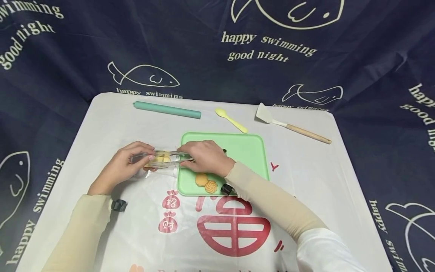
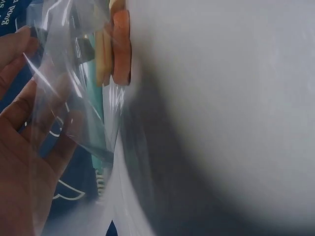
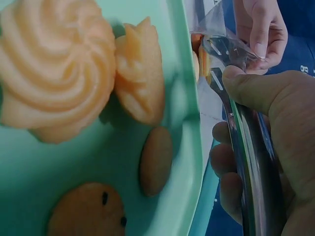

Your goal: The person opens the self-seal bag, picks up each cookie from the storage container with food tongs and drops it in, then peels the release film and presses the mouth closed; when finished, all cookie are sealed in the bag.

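Worktop: white cover with red print [image 1: 299, 170].
Room: dark blue curtain [image 1: 197, 49] with fish prints behind.
Tongs: metal tongs [image 3: 253, 167] extend past the tray's left edge; long axis crosswise, tips pointing left to the bag.
Right hand [image 1: 209, 156]: fingers curled round the tongs.
Left hand [image 1: 124, 164]: fingers pinching the clear bag [image 2: 74, 93].
Bag contents: several cookies [image 2: 121, 49].
Green tray [image 1: 244, 147]: swirled and round biscuits [image 1: 210, 187].
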`<act>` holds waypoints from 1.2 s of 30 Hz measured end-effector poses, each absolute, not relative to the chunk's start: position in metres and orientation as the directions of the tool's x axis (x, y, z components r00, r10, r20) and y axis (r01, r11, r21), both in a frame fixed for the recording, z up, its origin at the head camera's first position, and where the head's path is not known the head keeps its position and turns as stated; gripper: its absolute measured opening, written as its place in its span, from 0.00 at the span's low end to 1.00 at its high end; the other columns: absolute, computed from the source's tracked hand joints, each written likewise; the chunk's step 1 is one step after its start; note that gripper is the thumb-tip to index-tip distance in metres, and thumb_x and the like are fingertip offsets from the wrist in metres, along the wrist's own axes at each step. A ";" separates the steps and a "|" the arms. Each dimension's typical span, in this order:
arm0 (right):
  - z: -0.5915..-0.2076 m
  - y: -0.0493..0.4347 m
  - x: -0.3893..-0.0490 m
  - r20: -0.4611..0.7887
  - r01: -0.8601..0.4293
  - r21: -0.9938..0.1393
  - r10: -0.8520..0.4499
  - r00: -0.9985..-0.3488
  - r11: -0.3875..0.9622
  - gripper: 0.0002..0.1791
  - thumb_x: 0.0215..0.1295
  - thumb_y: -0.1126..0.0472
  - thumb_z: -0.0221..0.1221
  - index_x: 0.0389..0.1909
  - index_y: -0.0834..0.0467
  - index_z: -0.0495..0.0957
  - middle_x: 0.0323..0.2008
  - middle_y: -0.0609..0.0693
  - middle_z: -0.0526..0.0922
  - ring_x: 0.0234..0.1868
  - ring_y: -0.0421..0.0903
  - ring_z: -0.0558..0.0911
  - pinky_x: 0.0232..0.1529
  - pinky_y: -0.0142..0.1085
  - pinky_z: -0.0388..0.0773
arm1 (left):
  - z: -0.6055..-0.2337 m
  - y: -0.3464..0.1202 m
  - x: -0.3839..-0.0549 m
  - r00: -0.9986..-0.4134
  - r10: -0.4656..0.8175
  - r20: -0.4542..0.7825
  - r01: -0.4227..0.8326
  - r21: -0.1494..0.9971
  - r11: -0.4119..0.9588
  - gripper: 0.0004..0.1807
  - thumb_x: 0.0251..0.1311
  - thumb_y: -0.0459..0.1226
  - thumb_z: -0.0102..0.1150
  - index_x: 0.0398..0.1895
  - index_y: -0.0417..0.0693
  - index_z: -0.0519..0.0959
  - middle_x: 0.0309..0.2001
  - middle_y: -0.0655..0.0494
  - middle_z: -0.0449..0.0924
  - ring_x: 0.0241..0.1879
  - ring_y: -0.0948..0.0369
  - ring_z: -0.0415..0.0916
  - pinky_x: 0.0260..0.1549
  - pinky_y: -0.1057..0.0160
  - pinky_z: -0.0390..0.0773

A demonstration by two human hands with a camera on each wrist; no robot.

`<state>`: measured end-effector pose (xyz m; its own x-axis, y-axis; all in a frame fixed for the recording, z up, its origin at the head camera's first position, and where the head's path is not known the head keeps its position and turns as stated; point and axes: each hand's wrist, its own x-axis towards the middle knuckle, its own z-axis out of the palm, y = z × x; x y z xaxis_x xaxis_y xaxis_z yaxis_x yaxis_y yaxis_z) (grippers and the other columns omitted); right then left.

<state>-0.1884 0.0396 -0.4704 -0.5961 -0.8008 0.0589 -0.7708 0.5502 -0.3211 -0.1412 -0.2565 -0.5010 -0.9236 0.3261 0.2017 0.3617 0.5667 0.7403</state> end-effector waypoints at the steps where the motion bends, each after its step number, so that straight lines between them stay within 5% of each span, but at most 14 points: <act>1: -0.470 0.042 -0.188 0.057 -0.763 -0.329 -0.795 -0.604 0.556 0.24 0.67 0.43 0.65 0.60 0.50 0.82 0.50 0.43 0.85 0.43 0.38 0.83 0.37 0.40 0.82 | -0.502 -0.256 -0.141 -0.922 0.327 0.206 0.365 0.741 0.563 0.06 0.66 0.36 0.68 0.44 0.49 0.87 0.50 0.59 0.82 0.56 0.56 0.76 0.61 0.66 0.69; 11: -0.465 0.109 -0.176 0.085 -0.656 -0.391 -0.684 -0.724 0.646 0.29 0.62 0.38 0.68 0.60 0.49 0.81 0.53 0.41 0.84 0.52 0.39 0.82 0.44 0.40 0.82 | -0.504 -0.255 -0.140 -0.932 0.312 0.182 0.340 0.734 0.588 0.05 0.67 0.37 0.67 0.42 0.48 0.87 0.50 0.55 0.82 0.56 0.49 0.76 0.60 0.43 0.72; 15: -0.468 0.150 -0.165 0.111 -0.602 -0.401 -0.616 -0.780 0.690 0.30 0.59 0.40 0.71 0.59 0.48 0.82 0.51 0.43 0.85 0.51 0.40 0.83 0.45 0.42 0.82 | -0.504 -0.254 -0.141 -0.931 0.314 0.186 0.344 0.737 0.582 0.05 0.66 0.37 0.68 0.43 0.49 0.87 0.50 0.54 0.83 0.56 0.49 0.76 0.60 0.44 0.72; 22: -0.478 0.203 -0.138 0.147 -0.562 -0.394 -0.553 -0.820 0.727 0.32 0.57 0.40 0.73 0.60 0.49 0.82 0.38 0.44 0.83 0.27 0.39 0.71 0.25 0.38 0.71 | -0.504 -0.250 -0.145 -0.929 0.324 0.177 0.342 0.742 0.577 0.04 0.66 0.37 0.68 0.42 0.50 0.87 0.50 0.55 0.83 0.55 0.50 0.77 0.59 0.44 0.73; 36: -0.481 0.232 -0.126 0.162 -0.566 -0.336 -0.545 -0.822 0.753 0.34 0.54 0.40 0.75 0.60 0.51 0.81 0.41 0.45 0.84 0.26 0.38 0.71 0.24 0.37 0.73 | -0.503 -0.251 -0.143 -0.934 0.319 0.162 0.329 0.741 0.586 0.05 0.67 0.38 0.67 0.43 0.50 0.87 0.50 0.54 0.82 0.56 0.50 0.77 0.59 0.43 0.72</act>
<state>-0.1265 0.2323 -0.4809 -0.8225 -0.5454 0.1617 -0.5655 0.7534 -0.3356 -0.1435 -0.2506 -0.5028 -0.9337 0.3192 0.1622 0.3289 0.5859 0.7406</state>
